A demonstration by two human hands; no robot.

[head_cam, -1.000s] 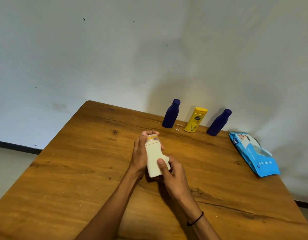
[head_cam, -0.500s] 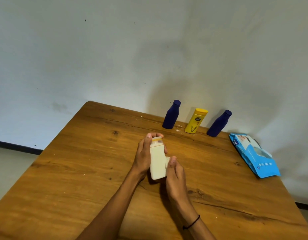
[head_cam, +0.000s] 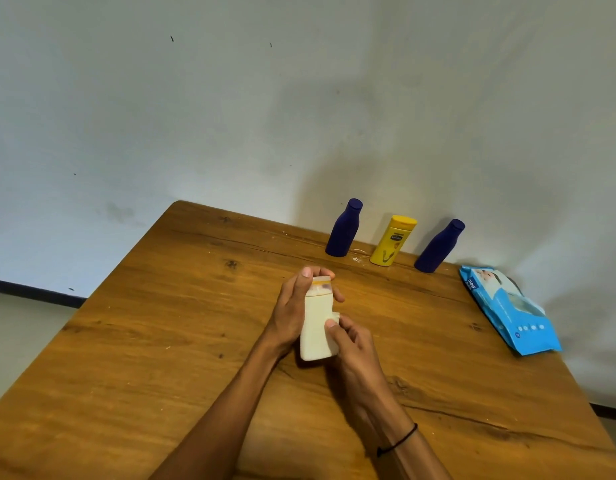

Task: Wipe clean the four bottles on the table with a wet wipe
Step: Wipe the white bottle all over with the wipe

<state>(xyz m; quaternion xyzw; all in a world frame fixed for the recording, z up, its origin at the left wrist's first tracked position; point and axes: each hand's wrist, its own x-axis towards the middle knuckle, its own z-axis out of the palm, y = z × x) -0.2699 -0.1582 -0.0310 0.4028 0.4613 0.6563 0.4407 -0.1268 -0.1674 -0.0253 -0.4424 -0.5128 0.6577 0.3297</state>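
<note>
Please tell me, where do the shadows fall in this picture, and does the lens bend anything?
Head view: soft, dim light; a broad shadow lies on the wall behind the three far bottles, which lean as the wide lens bends them. The hands, left and right, and the cream bottle are sharp, without glare.

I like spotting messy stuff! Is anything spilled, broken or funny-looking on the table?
Only small things. Pale flecks lie on the table between the left blue bottle and the yellow bottle; what they are is unclear. The wipes pack sits close to the right edge. All bottles look whole.
</note>
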